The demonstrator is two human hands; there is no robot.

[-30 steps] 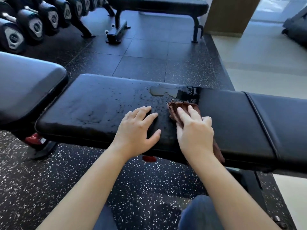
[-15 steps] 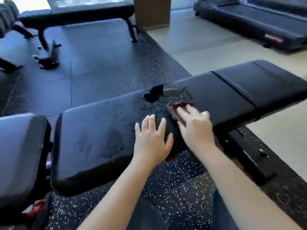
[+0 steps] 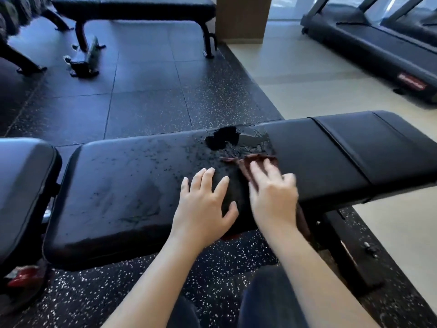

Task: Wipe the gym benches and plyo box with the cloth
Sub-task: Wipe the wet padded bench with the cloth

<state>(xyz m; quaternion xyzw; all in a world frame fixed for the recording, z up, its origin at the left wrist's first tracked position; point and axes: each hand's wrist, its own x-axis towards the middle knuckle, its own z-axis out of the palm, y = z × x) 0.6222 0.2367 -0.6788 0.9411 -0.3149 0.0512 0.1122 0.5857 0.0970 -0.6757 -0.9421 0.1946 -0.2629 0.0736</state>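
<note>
**Both Hands Flat on a Wet Bench, Cloth Under the Right**

The left hand (image 3: pixel 203 204) lay palm down on the black bench pad (image 3: pixel 118 197), fingers spread and straight, holding nothing. Just beside it, the right hand (image 3: pixel 274 197) was also palm down with its fingers stretched forward, pressing on a reddish-brown cloth (image 3: pixel 257 159). This hand was blurred, but its fingers did not appear to curl round the fabric. The cloth's crumpled front edge showed past the fingertips, and another part of it hung over the near edge of the pad below the right wrist.

Just beyond the cloth, a puddle (image 3: pixel 227 138) sat against the far edge of the pad, with droplets and streaks spreading leftward across the surface. To the right, past a seam, was the bench's second pad section (image 3: pixel 390 143), whose surface looked dry. The bench's dark metal frame (image 3: pixel 350 256) ran down to the floor beneath it.

The person's knees, in blue jeans (image 3: pixel 272 299), showed at the bottom of the view above speckled rubber flooring (image 3: pixel 146 102). A neighbouring bench pad (image 3: pixel 21 185) stood close on the left, with a red part (image 3: pixel 23 275) near its base. Farther off stood another flat bench (image 3: pixel 132 8), a wooden column (image 3: pixel 243 17) and treadmills (image 3: pixel 369 43) on the pale floor.
</note>
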